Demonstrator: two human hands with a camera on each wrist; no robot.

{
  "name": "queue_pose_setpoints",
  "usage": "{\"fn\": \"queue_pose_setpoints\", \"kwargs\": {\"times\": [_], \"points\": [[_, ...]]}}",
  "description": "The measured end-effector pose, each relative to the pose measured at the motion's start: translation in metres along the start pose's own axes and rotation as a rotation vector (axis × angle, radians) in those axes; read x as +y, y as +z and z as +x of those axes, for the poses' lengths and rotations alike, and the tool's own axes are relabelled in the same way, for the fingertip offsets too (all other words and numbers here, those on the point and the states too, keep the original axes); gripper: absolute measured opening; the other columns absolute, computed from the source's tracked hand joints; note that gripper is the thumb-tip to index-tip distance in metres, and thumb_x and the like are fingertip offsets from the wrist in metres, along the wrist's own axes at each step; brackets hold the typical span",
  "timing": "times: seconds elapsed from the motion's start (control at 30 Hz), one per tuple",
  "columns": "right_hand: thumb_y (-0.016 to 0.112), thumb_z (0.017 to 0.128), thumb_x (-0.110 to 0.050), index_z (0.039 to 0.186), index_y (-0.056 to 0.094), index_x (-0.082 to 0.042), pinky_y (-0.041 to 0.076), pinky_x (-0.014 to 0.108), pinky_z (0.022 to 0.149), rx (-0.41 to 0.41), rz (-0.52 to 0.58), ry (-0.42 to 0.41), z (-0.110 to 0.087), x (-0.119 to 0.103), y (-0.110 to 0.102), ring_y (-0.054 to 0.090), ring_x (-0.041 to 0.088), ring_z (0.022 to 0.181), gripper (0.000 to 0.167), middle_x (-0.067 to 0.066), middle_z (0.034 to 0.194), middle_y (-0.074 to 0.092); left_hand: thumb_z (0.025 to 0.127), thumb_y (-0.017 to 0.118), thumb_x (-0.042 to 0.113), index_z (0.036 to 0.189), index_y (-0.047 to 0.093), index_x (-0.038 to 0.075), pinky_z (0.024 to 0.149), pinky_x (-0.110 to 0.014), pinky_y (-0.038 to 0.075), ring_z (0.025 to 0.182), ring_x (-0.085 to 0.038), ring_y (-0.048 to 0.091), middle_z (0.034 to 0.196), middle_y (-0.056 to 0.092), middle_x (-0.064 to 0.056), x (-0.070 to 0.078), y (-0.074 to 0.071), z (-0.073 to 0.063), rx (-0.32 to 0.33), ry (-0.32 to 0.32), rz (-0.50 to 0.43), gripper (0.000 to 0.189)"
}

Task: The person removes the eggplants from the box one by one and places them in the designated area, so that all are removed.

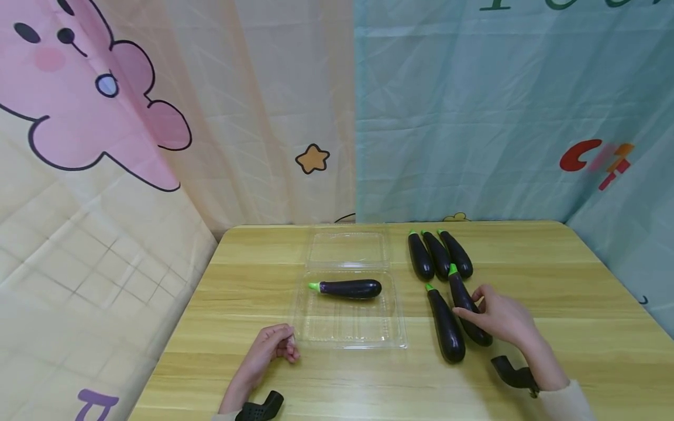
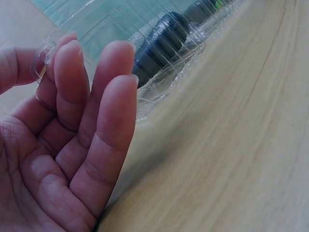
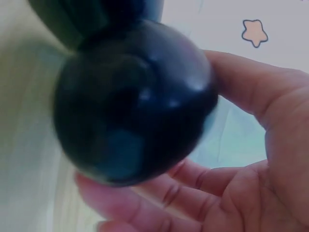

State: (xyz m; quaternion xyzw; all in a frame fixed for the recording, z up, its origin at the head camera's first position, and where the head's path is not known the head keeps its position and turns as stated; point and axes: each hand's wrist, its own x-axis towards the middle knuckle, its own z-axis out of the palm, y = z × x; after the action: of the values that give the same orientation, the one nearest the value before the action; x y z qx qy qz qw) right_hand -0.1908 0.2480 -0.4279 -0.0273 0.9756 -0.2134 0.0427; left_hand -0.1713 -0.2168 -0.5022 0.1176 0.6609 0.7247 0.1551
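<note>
My left hand (image 1: 274, 345) pinches the front left corner of a clear plastic clamshell container (image 1: 347, 338) between thumb and forefinger, its other fingers loosely bent. The container lies with its lid (image 1: 347, 248) folded back. Inside it, one dark eggplant (image 1: 350, 289) lies crosswise, green stem to the left. On the right side, my right hand (image 1: 500, 316) grips another eggplant (image 1: 459, 292) around its body, the stem pointing away from me. That eggplant's round end (image 3: 135, 111) fills the right wrist view, thumb on one side and fingers on the other.
Left of the gripped eggplant, another eggplant (image 1: 446, 327) lies on the wooden table (image 1: 253, 263). Three more eggplants (image 1: 421, 257) lie side by side behind them, to the right of the lid. Printed curtains (image 1: 447, 117) hang behind the table's far edge.
</note>
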Motion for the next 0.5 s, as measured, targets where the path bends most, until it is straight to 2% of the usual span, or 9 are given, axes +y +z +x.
{"fn": "queue_pose_setpoints", "kwargs": {"times": [0.3,0.5], "points": [[0.069,0.078,-0.055,0.097,0.054,-0.001,0.038,0.032,0.048,-0.072,-0.018,0.002,-0.0028,0.0082,0.0031,0.051,0.015,0.056,0.06,0.002,0.075,0.059,0.1,0.046,0.021,0.075,0.055,0.005,0.062,-0.029,0.054,0.066,-0.016,0.065,0.068,0.06,-0.002,-0.0006,-0.0001,0.001,0.0,-0.001,-0.001,0.031],[0.068,0.079,-0.055,0.095,0.054,-0.002,0.038,0.032,0.047,-0.082,-0.02,-0.001,-0.0031,0.0093,0.0045,0.05,0.015,0.055,0.058,0.0,0.073,0.058,0.1,0.046,0.02,0.075,0.054,0.005,0.062,-0.029,0.054,0.066,-0.017,0.065,0.068,0.06,-0.002,-0.0005,-0.0006,0.0007,-0.003,0.002,0.0,0.031]]}}
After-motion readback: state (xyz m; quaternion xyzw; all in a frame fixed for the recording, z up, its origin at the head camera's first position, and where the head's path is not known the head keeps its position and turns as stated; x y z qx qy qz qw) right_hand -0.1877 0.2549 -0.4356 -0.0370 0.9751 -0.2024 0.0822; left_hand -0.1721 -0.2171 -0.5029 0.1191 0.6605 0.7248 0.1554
